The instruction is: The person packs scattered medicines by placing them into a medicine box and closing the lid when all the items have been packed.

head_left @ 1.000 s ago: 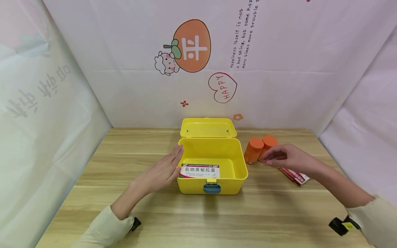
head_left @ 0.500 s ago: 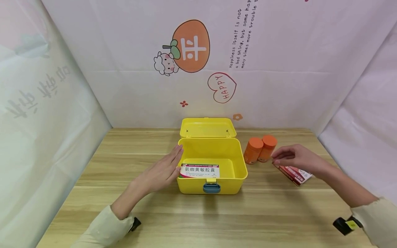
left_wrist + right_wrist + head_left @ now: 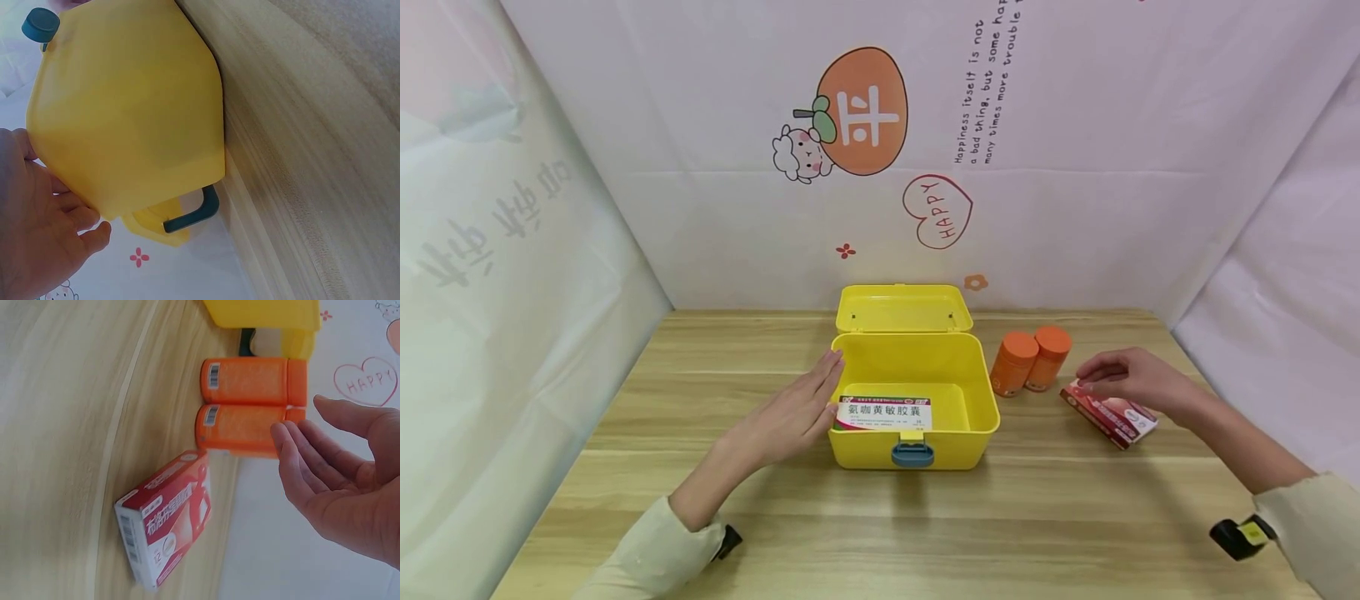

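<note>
My left hand (image 3: 793, 412) rests its fingers along the left rim of an open yellow storage box (image 3: 865, 452). Inside the box, against its front left, lies a white and magenta medicine box (image 3: 883, 414) with Chinese print. My right hand (image 3: 1131, 381) hovers over a red and white medicine box (image 3: 1108, 414) on the table, its fingers loosely bent and holding nothing. In the right wrist view that red medicine box (image 3: 169, 515) lies below the hand, apart from the fingertips. Two orange bottles (image 3: 1013, 365) stand upright side by side between the yellow box and my right hand.
The yellow lid (image 3: 904, 310) is tipped back behind the storage box. A blue-green latch (image 3: 913, 455) sits on its front. The wooden table (image 3: 880, 533) ends at a printed white cloth backdrop (image 3: 737, 242), with white cloth at both sides.
My right hand has moved to the right, away from the orange bottles and over the red medicine box, which now shows more fully. The left hand has stayed at the yellow box's rim.
</note>
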